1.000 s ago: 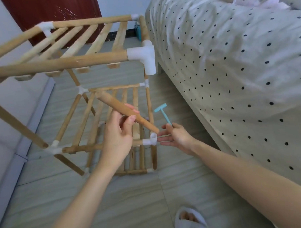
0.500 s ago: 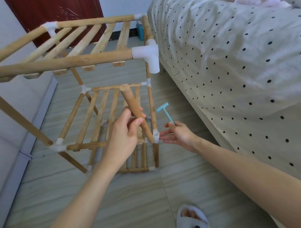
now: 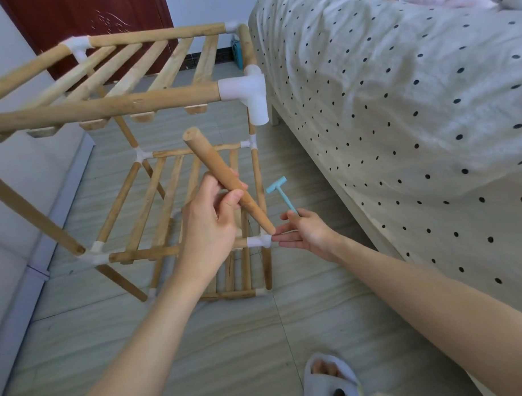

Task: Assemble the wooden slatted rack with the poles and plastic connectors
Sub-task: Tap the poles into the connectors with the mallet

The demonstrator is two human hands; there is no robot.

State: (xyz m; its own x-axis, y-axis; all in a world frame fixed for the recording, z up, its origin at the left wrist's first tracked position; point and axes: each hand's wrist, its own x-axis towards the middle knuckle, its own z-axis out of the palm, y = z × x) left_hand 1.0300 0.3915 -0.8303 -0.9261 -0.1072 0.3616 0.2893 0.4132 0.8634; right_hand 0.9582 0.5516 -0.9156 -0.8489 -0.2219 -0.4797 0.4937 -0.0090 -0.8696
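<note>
A person's left hand [image 3: 209,226] grips a loose round wooden pole [image 3: 228,181], its fingers [image 3: 230,200] curled round the shaft, and aims the lower end at a white plastic connector [image 3: 258,241] on the near right corner of the middle shelf of a tall wooden slatted rack [image 3: 126,101]. The pole leans up and to the left, its top end free in the air below the empty downward socket of the large white corner connector [image 3: 251,93] on the top shelf. To the right, the right hand [image 3: 307,231] steadies the small connector with straight fingertips while pinching the handle of a small light-blue plastic mallet [image 3: 282,194] against the thumb.

The rack looks close to finished: three slatted shelves and most uprights appear joined, and the near right upright between the middle and top shelves is not yet seated. The pole likely has to enter both sockets, perhaps with mallet taps.

The rack stands on a grey tiled floor [image 3: 303,329] in a bedroom, between a pale wall with a dark red door [image 3: 100,28] and a bed under a dotted cream cover [image 3: 413,103]. A pale slipper [image 3: 331,379] shows at the bottom edge.
</note>
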